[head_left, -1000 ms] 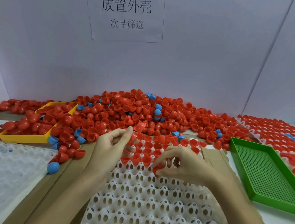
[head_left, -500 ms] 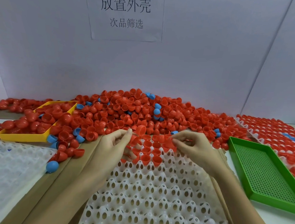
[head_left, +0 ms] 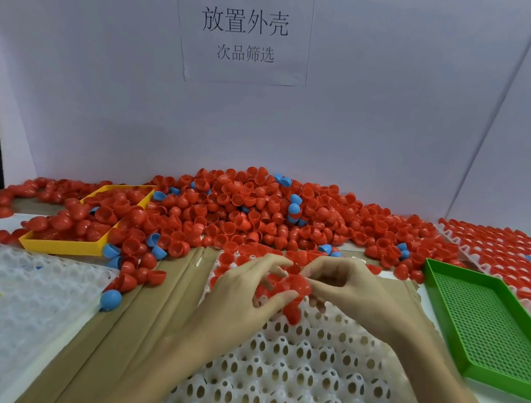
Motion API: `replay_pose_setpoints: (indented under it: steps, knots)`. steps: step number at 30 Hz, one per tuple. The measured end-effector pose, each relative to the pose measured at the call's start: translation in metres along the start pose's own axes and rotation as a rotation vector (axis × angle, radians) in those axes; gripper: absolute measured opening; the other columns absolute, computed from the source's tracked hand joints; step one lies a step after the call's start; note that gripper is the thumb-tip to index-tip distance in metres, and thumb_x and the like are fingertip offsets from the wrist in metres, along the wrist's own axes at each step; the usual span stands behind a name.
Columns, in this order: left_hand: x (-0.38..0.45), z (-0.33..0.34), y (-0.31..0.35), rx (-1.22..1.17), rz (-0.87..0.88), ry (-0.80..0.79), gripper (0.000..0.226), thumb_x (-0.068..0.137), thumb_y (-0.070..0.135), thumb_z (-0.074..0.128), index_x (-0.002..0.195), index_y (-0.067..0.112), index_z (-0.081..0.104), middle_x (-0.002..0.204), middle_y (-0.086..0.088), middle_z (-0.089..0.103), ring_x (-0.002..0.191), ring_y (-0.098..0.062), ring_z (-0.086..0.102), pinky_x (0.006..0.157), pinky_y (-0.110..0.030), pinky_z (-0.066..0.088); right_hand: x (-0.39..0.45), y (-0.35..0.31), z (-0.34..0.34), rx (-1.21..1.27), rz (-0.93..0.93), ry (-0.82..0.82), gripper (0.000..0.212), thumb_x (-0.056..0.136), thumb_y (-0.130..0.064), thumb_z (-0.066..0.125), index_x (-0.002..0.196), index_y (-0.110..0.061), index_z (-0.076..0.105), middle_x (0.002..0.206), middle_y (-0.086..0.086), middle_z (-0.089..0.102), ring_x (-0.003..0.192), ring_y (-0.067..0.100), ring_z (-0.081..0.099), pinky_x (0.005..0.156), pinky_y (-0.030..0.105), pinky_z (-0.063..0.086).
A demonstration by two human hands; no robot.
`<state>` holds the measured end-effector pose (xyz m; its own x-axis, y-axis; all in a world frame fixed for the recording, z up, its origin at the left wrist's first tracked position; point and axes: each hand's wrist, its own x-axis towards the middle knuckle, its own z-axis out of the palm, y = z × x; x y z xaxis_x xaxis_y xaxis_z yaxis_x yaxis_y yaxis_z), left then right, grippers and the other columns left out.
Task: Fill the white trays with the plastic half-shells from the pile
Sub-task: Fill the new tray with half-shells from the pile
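Observation:
A big pile of red half-shells (head_left: 257, 213), with a few blue ones mixed in, lies along the back wall. In front of me sits a white tray (head_left: 291, 378) with holed cups; its far rows hold red shells. Both hands meet over those far rows. My left hand (head_left: 244, 292) curls its thumb and fingers round a small stack of red half-shells (head_left: 295, 286). My right hand (head_left: 346, 287) pinches the same stack from the right side.
A yellow tray (head_left: 63, 246) heaped with red shells stands at the left. An empty white tray (head_left: 12, 292) lies at the near left, a green perforated tray (head_left: 483, 323) at the right, and a filled white tray (head_left: 501, 251) behind it. Brown cardboard (head_left: 140, 318) underlies the middle tray.
My right hand came back from the pile's edge to the middle and met my left hand. Both now hold a stack of red shells together over the tray's far rows.

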<state>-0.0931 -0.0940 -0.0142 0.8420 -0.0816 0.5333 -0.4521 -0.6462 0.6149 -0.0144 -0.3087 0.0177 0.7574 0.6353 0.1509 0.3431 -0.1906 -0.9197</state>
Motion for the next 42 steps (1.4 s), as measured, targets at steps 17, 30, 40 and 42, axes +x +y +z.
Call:
replay_pose_setpoints:
  steps: [17, 30, 40, 42]
  knots:
    - [0.017, -0.109, -0.110, -0.107, -0.609, 0.668, 0.021, 0.098, 0.033, 0.070, 0.085, 0.016, 0.072, 0.076, -0.006, 0.077, 0.048, -0.012, 0.064, 0.047, -0.029, 0.050, 0.000, 0.014, -0.019, 0.132, -0.004, 0.182, 0.030, 0.091, -0.046, 0.069, 0.102, -0.021, 0.082, 0.087, 0.007, 0.072, 0.077, 0.020, 0.066, 0.072, 0.026, 0.058]
    - [0.019, -0.069, -0.054, 0.106, -0.181, 0.198, 0.022, 0.097, 0.030, 0.070, 0.118, 0.034, 0.072, 0.102, 0.016, 0.073, 0.084, -0.008, 0.070, 0.073, -0.025, 0.059, 0.000, 0.019, -0.026, 0.173, 0.027, 0.347, 0.022, 0.105, -0.025, 0.061, 0.100, -0.021, 0.082, 0.083, 0.006, 0.073, 0.073, 0.016, 0.066, 0.065, 0.023, 0.056]
    - [0.004, 0.001, -0.012, 0.358, 0.166, -0.468, 0.048, 0.107, 0.054, 0.032, 0.150, 0.040, 0.047, 0.159, 0.030, 0.023, 0.135, 0.032, -0.003, 0.111, 0.000, -0.002, 0.006, 0.031, -0.032, -0.375, -0.048, 0.481, 0.034, 0.105, 0.000, 0.052, 0.113, -0.025, 0.074, 0.123, -0.013, 0.070, 0.115, -0.004, 0.063, 0.101, 0.028, 0.055]
    - [0.003, 0.001, -0.013, 0.367, 0.197, -0.431, 0.049, 0.107, 0.055, 0.032, 0.149, 0.037, 0.050, 0.158, 0.028, 0.027, 0.138, 0.027, 0.007, 0.112, 0.000, 0.002, 0.009, 0.033, -0.032, -0.498, -0.009, 0.343, 0.043, 0.104, 0.005, 0.048, 0.113, -0.027, 0.076, 0.144, -0.012, 0.059, 0.135, 0.001, 0.050, 0.117, 0.031, 0.043]
